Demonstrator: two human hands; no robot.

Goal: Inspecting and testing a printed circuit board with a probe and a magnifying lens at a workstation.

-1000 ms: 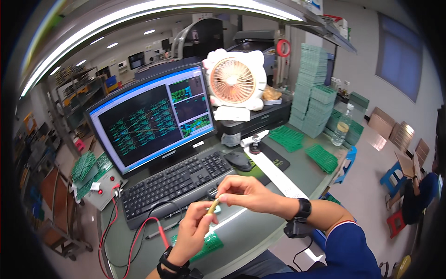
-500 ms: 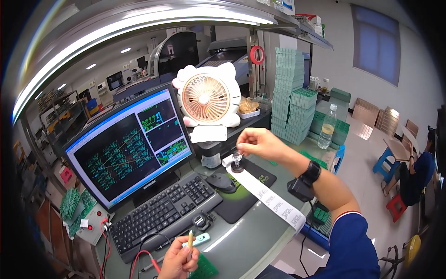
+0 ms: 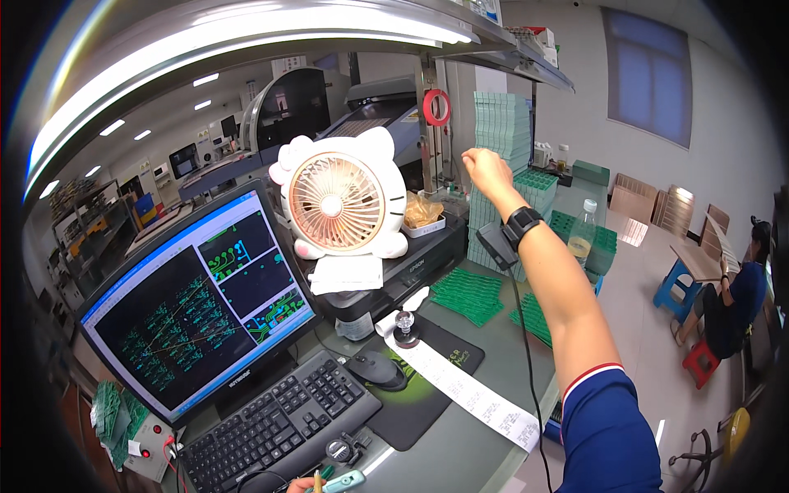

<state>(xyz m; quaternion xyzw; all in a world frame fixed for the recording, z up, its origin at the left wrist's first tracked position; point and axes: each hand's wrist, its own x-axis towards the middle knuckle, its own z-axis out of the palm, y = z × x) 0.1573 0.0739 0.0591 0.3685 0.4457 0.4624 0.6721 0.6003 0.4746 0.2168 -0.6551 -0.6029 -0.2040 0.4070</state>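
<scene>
My right hand [image 3: 491, 174] is raised in front of the tall stack of pale green trays [image 3: 500, 135]. Its fingers are curled together, and whatever they may hold cannot be made out. A black watch [image 3: 521, 223] and a dark box [image 3: 498, 246] with a cable are on that wrist. Only a bit of my left hand [image 3: 301, 486] shows at the bottom edge, closed around a slim yellowish stick [image 3: 318, 480]. A clear knob on a dark round base [image 3: 405, 330] stands on a long printed paper strip [image 3: 468, 393] laid across the mouse pad.
A monitor [image 3: 197, 304], keyboard [image 3: 275, 423] and mouse [image 3: 377, 370] fill the desk's left. Behind stands a white fan [image 3: 335, 197] on a black printer [image 3: 427, 264]. Green circuit panels [image 3: 468, 296] lie right of it, with a bottle [image 3: 582, 230] beyond. Another person [image 3: 737, 287] sits far right.
My right hand has left the clear knob and moved up and to the right, toward the tray stack. The view has shifted, so my left hand is now mostly below the edge.
</scene>
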